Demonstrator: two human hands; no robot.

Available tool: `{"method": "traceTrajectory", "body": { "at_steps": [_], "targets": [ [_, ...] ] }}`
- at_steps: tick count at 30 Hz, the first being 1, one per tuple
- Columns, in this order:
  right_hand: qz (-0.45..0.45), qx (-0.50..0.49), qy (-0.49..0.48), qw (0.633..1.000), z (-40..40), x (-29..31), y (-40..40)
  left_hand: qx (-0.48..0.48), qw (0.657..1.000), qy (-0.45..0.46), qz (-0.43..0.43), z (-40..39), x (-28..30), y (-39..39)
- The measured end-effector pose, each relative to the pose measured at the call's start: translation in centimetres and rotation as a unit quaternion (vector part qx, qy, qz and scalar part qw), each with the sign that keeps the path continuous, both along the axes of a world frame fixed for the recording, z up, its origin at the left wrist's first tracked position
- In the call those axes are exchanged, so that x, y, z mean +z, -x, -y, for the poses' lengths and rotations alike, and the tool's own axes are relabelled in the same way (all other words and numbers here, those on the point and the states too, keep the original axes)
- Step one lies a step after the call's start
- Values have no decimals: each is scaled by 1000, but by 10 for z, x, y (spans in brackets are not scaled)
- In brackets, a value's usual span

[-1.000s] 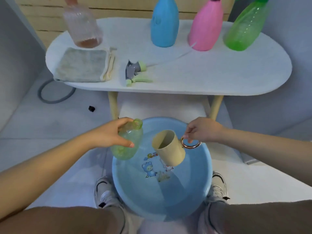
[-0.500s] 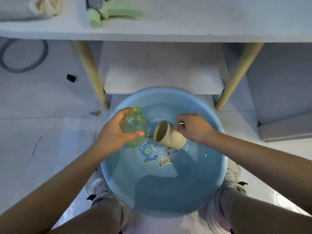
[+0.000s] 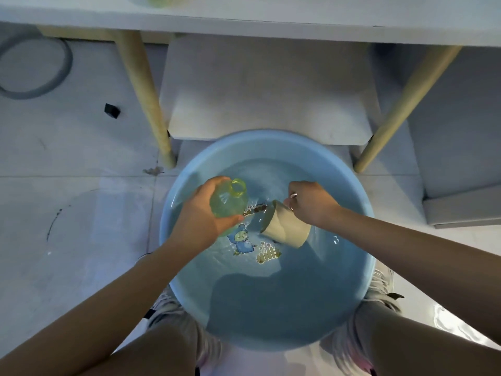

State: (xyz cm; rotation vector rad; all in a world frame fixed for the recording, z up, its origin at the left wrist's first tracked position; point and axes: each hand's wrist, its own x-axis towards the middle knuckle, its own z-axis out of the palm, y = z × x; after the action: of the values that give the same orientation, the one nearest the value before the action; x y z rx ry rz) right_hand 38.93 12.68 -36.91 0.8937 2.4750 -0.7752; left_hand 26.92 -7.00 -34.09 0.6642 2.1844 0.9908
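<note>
cup (image 3: 287,229) now lower, just below right grip (image 3: 311,204)

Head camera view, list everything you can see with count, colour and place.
basin: one, blue, on the floor, holding water
bottle: one, clear green, over the basin's left part
cup: one, beige, tilted, at the water
table: one, white top, wooden legs, behind the basin
hose: one, grey, floor, far left
small block: one, black, floor, left
shoes: two, pale, beside the basin
left hand: grips the bottle
right hand: holds the cup's handle
</note>
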Motion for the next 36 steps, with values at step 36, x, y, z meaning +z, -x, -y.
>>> {"method": "traceTrajectory", "body": {
  "at_steps": [36],
  "targets": [
    [-259,-190,175,930,-28,85,-8,51,997,-26,-50,-10,0,-2]
  ]
}}
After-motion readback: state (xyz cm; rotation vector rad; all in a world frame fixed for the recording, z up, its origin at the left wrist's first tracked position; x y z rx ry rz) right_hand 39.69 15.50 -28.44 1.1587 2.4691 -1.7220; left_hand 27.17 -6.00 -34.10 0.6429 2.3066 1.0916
